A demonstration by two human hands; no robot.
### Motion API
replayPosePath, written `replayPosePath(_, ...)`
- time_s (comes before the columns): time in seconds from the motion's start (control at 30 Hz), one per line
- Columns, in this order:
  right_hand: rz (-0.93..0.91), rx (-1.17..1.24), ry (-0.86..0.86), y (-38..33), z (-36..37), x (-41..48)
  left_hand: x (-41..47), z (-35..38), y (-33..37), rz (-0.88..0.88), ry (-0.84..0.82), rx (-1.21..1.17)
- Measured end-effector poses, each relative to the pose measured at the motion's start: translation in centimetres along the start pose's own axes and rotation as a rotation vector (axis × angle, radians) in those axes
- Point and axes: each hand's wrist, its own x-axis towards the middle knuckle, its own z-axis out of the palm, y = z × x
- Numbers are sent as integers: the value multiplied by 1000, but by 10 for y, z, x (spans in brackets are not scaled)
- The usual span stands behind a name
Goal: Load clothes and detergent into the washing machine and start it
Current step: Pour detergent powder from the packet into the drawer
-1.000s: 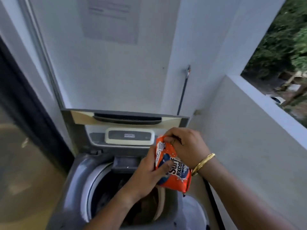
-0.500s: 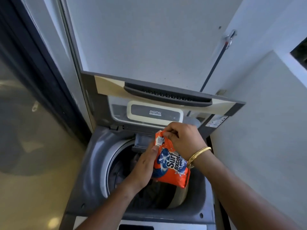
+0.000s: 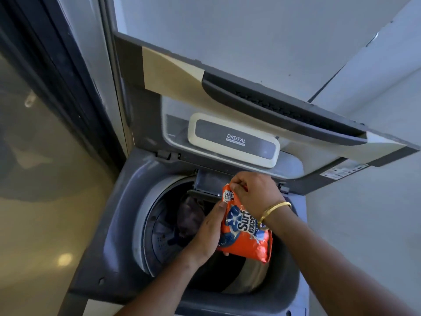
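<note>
A grey top-loading washing machine (image 3: 118,224) stands open, its lid (image 3: 262,92) folded up against the wall. Dark clothes (image 3: 190,215) lie inside the drum. Over the drum I hold an orange detergent packet (image 3: 247,240) with both hands. My left hand (image 3: 208,233) grips its lower left side. My right hand (image 3: 252,192), with a gold bangle on the wrist, pinches the packet's top corner. That corner sits just in front of the small detergent drawer (image 3: 206,182) at the back of the tub.
The control panel (image 3: 234,140) marked DIGITAL sits behind the tub. A dark-framed glass door (image 3: 45,156) fills the left side. White walls (image 3: 364,224) close in at the right and behind. A dark hose (image 3: 328,86) runs down the corner.
The camera has tilted down and moved closer to the machine. Both hands with the packet have dropped lower over the drum, the grip unchanged.
</note>
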Motion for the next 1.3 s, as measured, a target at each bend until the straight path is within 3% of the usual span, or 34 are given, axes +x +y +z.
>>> replayPosePath(0.23, 51, -89, -96, -5, 10, 26, 13, -10, 0, -92, 11, -43)
replayPosePath(0.63, 114, -244, -113, -17, 23, 44, 15, -22, -1, -148, -80, -211)
replayPosePath(1.3, 155, -175, -97, -21, 25, 42, 15, -35, 2, -162, -89, -151)
